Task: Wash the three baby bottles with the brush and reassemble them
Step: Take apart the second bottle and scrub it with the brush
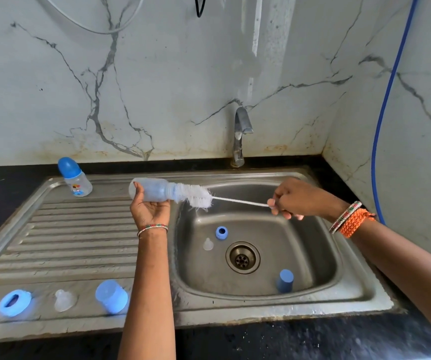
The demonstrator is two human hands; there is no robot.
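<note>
Head view: left hand [150,211] grips bottle [152,190], brush [195,195] partly inside; right hand [291,198] holds its handle; sink [313,268] holds ring [221,232], teat [208,244], cap [285,280].

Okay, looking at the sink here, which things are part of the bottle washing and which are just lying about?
Job:
bottle in left hand
bottle brush in right hand
capped bottle
collars
teats
caps

Lying about:
blue hose
tap
</note>
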